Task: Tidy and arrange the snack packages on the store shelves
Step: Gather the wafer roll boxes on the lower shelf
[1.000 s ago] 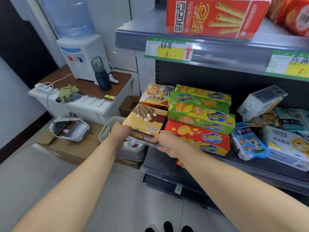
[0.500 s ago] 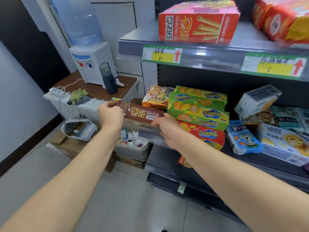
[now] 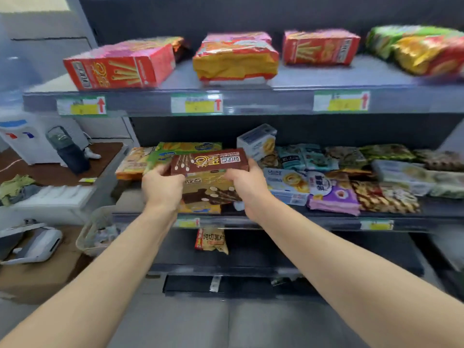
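Orange box (image 3: 131,163): it lies at the left end of the middle shelf (image 3: 276,223), just beside the green boxes (image 3: 187,148); it should not be pushed off the end when the pile is squared
Left hand (image 3: 163,188): the left end of the brown box (image 3: 209,163) is gripped, with the fingers (image 3: 158,172) curled round it; the hold is best placed on the short end, so that the broad face is not dented
Brown box: it is held level between both hands, in front of the middle shelf and over the front of the green boxes; whether it touches anything below cannot be told; its print appears upside down, though blurred, so a turn is judged useful before it is set down
Right hand (image 3: 244,184): the right end is held in the same way, with the fingers (image 3: 249,165) bent round the edge; both ends should be lowered together, so the box lands flat
White box (image 3: 257,140): it stands tilted just behind the right hand and looks unsteady; it should not be knocked
Packets (image 3: 331,194): soft packets are crowded to the right on the same shelf; the flat boxes at the left are judged the better base
Shelf edge: the long side is to be lined up with it, the label facing outward
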Demonstrator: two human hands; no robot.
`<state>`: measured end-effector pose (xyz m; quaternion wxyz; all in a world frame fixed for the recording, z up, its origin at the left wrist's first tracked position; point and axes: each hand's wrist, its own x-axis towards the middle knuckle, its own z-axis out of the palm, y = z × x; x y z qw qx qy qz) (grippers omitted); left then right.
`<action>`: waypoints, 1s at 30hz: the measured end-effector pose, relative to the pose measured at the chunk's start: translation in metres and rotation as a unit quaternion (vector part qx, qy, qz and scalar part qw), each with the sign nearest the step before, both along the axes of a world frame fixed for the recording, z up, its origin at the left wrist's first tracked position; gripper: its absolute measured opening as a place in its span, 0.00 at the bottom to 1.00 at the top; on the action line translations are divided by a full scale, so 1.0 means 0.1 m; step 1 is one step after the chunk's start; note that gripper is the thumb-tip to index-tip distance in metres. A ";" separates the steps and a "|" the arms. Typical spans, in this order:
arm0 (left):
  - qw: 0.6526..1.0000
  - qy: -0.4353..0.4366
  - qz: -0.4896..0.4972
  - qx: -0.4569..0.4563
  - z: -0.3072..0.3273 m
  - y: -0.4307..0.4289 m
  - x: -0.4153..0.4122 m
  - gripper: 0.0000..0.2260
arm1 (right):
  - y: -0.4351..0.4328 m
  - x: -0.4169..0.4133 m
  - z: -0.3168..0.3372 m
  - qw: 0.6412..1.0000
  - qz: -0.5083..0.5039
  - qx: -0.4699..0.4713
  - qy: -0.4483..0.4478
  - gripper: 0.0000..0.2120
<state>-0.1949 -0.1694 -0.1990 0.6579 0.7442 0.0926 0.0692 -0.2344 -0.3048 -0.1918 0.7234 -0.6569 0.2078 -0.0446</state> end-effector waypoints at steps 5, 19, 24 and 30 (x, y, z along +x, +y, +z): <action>0.995 -0.002 -0.097 -0.010 0.02 -1.15 -0.26 0.17 | -1.10 -0.45 0.02 0.996 -0.086 0.000 -0.004 0.17; 0.968 0.070 -0.242 0.007 -0.07 -3.23 -0.53 0.08 | -3.06 -0.97 -0.12 0.976 -0.216 0.008 0.011 0.27; 0.962 0.059 -0.267 -0.019 -0.20 -3.59 -0.26 0.12 | -3.44 -0.82 -0.15 0.978 -0.208 -0.004 -0.004 0.26; 0.959 0.076 -0.272 -0.016 -0.25 -4.03 0.14 0.16 | -3.88 -0.53 -0.29 0.980 -0.197 -0.008 -0.026 0.23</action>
